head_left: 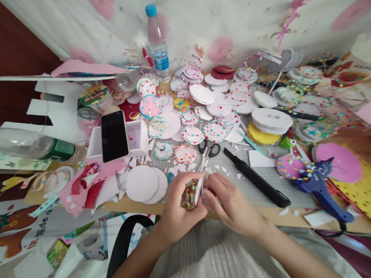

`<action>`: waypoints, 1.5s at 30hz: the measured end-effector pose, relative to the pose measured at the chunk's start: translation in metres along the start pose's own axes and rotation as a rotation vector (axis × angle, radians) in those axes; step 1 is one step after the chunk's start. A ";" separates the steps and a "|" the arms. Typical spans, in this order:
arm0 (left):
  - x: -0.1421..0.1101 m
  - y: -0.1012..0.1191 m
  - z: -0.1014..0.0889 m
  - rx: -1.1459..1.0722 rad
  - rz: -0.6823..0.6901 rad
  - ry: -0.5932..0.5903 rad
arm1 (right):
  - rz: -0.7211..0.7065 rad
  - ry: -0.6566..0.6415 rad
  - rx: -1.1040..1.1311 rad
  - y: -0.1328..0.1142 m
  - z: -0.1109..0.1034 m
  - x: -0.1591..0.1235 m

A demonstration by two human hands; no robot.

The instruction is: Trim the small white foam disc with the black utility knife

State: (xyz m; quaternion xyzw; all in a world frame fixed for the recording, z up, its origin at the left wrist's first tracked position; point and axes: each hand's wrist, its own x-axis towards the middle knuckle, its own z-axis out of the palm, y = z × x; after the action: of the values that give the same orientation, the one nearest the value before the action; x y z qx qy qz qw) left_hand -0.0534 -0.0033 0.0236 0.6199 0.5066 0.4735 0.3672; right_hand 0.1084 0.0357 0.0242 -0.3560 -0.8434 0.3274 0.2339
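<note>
My left hand (177, 203) is wrapped round a small white paper disc (191, 195) with a face of red, yellow and green dots, tilted on edge near the table front. My right hand (229, 199) pinches at its white rim; whether a loose piece is between those fingers is hidden. Just beyond my hands lie black-handled scissors (205, 152), blades toward me, and small white paper scraps (221, 169). Left of them are plain white paper circles (141, 183). To the right, a black utility-knife-like tool (257, 178) lies slantwise.
Many decorated discs (216, 130) crowd the back. A phone (114, 135) rests on a white box (139, 136). An upright water bottle (158, 49) stands behind; another bottle (30, 145) lies left. A blue glue gun (326, 194) with a cord is at right.
</note>
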 end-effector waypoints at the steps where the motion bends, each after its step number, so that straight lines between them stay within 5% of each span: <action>1: 0.000 -0.003 0.000 0.047 0.032 0.004 | 0.059 -0.066 0.056 0.000 -0.003 0.000; 6: 0.006 -0.014 -0.003 0.198 0.237 -0.060 | 0.154 -0.323 0.363 0.006 -0.015 0.007; 13: 0.006 -0.019 -0.003 0.320 0.408 -0.208 | 0.201 -0.398 0.308 0.009 -0.008 0.014; 26: -0.020 -0.023 0.009 0.250 0.141 -0.113 | 0.176 -0.417 0.294 0.012 0.012 0.006; 37: -0.013 -0.024 0.009 0.118 0.035 0.000 | 0.206 -0.449 0.265 0.013 0.012 0.012; 45: -0.010 -0.026 0.002 0.170 -0.011 -0.118 | 0.218 -0.415 0.294 0.020 0.015 0.009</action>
State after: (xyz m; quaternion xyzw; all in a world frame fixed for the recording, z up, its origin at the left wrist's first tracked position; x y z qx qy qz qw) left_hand -0.0597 -0.0071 -0.0034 0.6728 0.5257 0.3894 0.3454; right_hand 0.1015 0.0471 0.0013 -0.3322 -0.7735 0.5353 0.0685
